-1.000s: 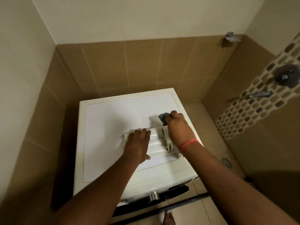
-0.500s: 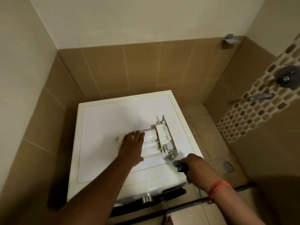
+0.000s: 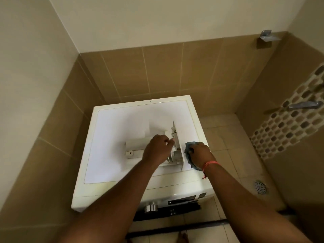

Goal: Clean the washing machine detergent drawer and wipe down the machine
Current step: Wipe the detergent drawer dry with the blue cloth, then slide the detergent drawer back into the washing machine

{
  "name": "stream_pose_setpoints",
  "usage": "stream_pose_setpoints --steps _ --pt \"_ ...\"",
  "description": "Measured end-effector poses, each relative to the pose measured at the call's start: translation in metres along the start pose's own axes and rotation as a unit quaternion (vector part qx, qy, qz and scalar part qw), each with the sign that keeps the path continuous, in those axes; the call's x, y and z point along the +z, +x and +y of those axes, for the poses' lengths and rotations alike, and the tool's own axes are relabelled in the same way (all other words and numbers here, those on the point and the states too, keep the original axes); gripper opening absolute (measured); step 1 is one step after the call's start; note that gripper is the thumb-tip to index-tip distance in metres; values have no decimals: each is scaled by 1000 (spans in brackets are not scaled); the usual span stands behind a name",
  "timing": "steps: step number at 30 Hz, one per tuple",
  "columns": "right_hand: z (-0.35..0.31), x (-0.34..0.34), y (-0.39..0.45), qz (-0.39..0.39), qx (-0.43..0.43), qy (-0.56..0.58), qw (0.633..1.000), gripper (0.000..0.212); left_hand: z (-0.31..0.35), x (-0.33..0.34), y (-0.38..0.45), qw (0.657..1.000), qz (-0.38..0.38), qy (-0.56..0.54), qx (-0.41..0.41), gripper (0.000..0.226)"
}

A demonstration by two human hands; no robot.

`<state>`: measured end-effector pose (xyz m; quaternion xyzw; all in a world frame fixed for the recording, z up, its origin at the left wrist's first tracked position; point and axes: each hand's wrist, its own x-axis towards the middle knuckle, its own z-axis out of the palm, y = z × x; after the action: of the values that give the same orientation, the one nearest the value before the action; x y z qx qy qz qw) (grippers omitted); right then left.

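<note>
The white detergent drawer (image 3: 135,147) lies removed on the flat top of the white washing machine (image 3: 112,130), its front panel turned to the right. My left hand (image 3: 158,149) lies on the drawer's middle with fingers curled over its top edge. Just right of the drawer's front panel, my right hand (image 3: 201,155) grips a crumpled grey-blue cloth (image 3: 188,151) pressed against the panel and the machine top. The machine's control panel with a silver knob (image 3: 150,206) shows below my arms.
Brown tiled walls close in on the left and behind the machine. A tiled floor with a round drain (image 3: 260,186) lies to the right. A metal tap lever (image 3: 303,104) sticks out of the mosaic strip on the right wall.
My right hand with the cloth swept from the drawer's far right corner down to the machine's front edge, then back up beside the front panel. My left hand shifted right along the drawer.
</note>
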<state>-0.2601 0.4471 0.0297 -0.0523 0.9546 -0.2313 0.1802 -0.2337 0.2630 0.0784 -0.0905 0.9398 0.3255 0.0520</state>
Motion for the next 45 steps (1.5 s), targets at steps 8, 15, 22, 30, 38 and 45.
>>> stream_pose_setpoints --steps 8,15,22,30,38,45 --pt "-28 20 -24 42 -40 243 968 30 37 15 -4 994 -5 -26 -109 56" --pt "-43 33 -25 61 25 486 871 30 50 12 -4 985 -1 -42 -167 55" --pt "-90 15 -39 89 -49 484 869 27 45 -32 -19 975 104 -124 -155 26" --pt "-141 12 -77 158 -37 480 862 43 8 -103 -62 892 200 -385 -124 23" --pt "-219 47 -166 -34 32 783 621 43 -59 -163 -141 747 132 -643 -103 39" --pt "-272 72 -224 36 -79 726 682 34 -126 -170 -212 766 77 -635 -58 57"
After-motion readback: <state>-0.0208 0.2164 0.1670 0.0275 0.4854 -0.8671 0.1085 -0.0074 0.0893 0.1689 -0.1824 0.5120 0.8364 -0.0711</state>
